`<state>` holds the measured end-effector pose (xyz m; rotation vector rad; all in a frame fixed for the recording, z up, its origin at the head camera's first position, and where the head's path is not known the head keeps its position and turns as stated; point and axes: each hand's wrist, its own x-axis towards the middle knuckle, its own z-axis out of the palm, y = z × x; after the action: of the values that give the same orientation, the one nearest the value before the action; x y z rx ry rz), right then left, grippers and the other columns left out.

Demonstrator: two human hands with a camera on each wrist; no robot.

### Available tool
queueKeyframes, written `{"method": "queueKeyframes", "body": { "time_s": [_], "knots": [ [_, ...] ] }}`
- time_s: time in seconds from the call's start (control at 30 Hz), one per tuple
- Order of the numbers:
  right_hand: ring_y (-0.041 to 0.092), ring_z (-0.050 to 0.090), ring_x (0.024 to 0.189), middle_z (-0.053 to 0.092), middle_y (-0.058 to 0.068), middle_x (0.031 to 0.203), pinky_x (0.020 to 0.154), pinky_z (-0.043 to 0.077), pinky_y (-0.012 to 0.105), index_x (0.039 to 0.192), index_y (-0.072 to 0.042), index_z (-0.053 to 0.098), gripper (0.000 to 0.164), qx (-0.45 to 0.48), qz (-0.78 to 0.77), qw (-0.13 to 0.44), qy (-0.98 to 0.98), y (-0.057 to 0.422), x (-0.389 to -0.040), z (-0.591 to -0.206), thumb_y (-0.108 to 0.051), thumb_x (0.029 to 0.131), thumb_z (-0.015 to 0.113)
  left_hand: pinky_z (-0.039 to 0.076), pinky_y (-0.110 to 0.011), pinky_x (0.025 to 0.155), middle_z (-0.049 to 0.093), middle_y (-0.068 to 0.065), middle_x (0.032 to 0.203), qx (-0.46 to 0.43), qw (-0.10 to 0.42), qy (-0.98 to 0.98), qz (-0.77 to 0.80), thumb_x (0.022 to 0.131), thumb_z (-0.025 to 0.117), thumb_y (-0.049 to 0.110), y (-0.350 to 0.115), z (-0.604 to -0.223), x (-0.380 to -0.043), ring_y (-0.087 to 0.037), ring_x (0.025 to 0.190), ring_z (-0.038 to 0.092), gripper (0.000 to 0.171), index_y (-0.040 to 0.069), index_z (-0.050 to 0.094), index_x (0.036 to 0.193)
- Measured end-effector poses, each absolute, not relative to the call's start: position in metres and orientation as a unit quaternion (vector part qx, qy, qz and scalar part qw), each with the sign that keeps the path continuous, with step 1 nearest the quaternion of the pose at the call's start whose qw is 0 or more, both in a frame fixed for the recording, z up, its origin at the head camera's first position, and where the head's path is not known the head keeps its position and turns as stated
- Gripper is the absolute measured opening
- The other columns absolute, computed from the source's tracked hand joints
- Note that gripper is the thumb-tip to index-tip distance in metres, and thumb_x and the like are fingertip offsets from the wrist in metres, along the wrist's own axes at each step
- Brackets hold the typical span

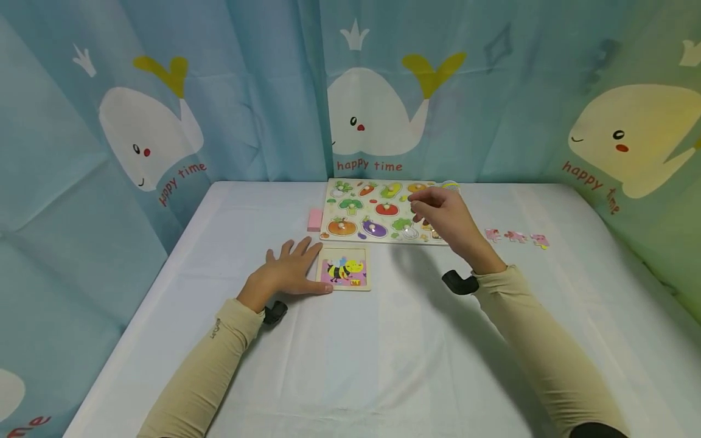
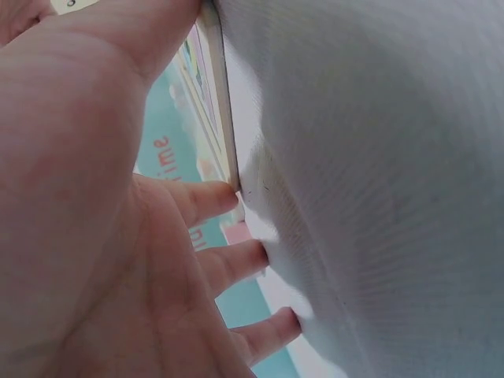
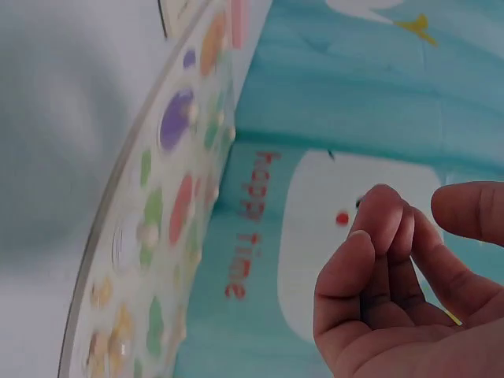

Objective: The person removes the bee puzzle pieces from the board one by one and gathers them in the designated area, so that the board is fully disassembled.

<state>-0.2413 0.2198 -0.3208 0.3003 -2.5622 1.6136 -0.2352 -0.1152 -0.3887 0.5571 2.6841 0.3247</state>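
Note:
The small wooden picture puzzle (image 1: 344,269) shows a yellow and black bee on a pink ground within a pale frame. At its left side my left hand (image 1: 287,271) has its fingers spread, thumb at the near left corner and index finger by the far left one. In the left wrist view, the fingertips (image 2: 287,321) rest on the white cloth along the frame's edge. My right hand (image 1: 446,222) is raised over the right part of the vegetable peg board (image 1: 394,236). Its fingers are loosely bent, with nothing between them in the right wrist view.
Three pink puzzle pieces (image 1: 516,236) lie in a row right of the peg board. A pink block (image 1: 314,219) sits at the board's left edge. The white-covered table (image 1: 350,365) ends at a blue curtain (image 1: 263,91) with whales.

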Motion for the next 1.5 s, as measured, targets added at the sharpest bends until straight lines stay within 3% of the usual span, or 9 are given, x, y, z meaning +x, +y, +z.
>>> {"method": "queueKeyframes", "body": {
  "time_s": [0.27,0.43,0.73,0.9,1.17,1.3,1.5],
  "knots": [
    [0.039,0.069,0.097,0.073,0.015,0.115,0.074,0.052,0.027,0.125,0.003,0.071,0.026,0.119,0.52,0.007,-0.846,0.188,-0.247,-0.331,-0.013,0.108,0.062,0.007,-0.082,0.117,0.01,-0.017,0.178,0.198,0.191,0.955,0.116,0.093,0.072,0.068,-0.115,-0.389,-0.235,-0.051,0.159,0.009,0.109,0.016,0.02,0.173],
    [0.044,0.066,0.101,0.072,0.018,0.115,0.081,0.053,0.037,0.126,0.003,0.071,0.025,0.131,0.518,-0.01,-0.845,0.174,-0.247,-0.337,-0.013,0.108,0.062,0.006,-0.081,0.117,0.009,-0.017,0.178,0.195,0.192,0.954,0.122,0.093,0.073,0.066,-0.115,-0.387,-0.235,-0.05,0.16,0.007,0.109,0.015,0.02,0.173],
    [0.038,0.069,0.096,0.073,0.021,0.107,0.078,0.053,0.037,0.129,0.004,0.07,0.028,0.171,0.474,-0.061,-0.862,0.15,-0.247,-0.351,-0.013,0.107,0.065,0.006,-0.081,0.117,0.008,-0.017,0.178,0.196,0.195,0.954,0.115,0.094,0.072,0.068,-0.115,-0.386,-0.235,-0.05,0.16,0.006,0.109,0.016,0.018,0.173],
    [0.029,0.073,0.092,0.072,0.022,0.112,0.078,0.058,0.042,0.131,0.005,0.068,0.029,0.198,0.458,-0.094,-0.862,0.139,-0.249,-0.358,-0.011,0.107,0.061,0.007,-0.081,0.117,0.009,-0.016,0.178,0.196,0.192,0.956,0.107,0.093,0.071,0.069,-0.115,-0.387,-0.235,-0.05,0.16,0.007,0.11,0.017,0.018,0.174],
    [0.029,0.073,0.093,0.071,0.018,0.111,0.08,0.059,0.035,0.125,0.006,0.069,0.025,0.243,0.412,-0.145,-0.866,0.124,-0.254,-0.367,-0.004,0.105,0.059,0.009,-0.082,0.116,0.009,-0.016,0.178,0.197,0.19,0.956,0.103,0.093,0.07,0.07,-0.115,-0.387,-0.235,-0.05,0.16,0.008,0.109,0.018,0.018,0.174],
    [0.022,0.071,0.092,0.072,0.015,0.109,0.083,0.057,0.035,0.129,0.006,0.069,0.028,0.263,0.369,-0.168,-0.875,0.121,-0.256,-0.367,-0.003,0.105,0.058,0.009,-0.082,0.116,0.009,-0.016,0.178,0.199,0.19,0.956,0.101,0.094,0.07,0.071,-0.114,-0.388,-0.236,-0.05,0.16,0.008,0.109,0.017,0.019,0.173],
    [0.016,0.057,0.081,0.072,0.009,0.102,0.075,0.047,0.029,0.124,0.006,0.073,0.029,0.294,0.297,-0.175,-0.892,0.11,-0.26,-0.363,0.003,0.1,0.057,0.008,-0.082,0.116,0.01,-0.016,0.178,0.195,0.192,0.956,0.104,0.093,0.07,0.07,-0.115,-0.387,-0.235,-0.05,0.16,0.009,0.109,0.017,0.019,0.173]
  ]
}}
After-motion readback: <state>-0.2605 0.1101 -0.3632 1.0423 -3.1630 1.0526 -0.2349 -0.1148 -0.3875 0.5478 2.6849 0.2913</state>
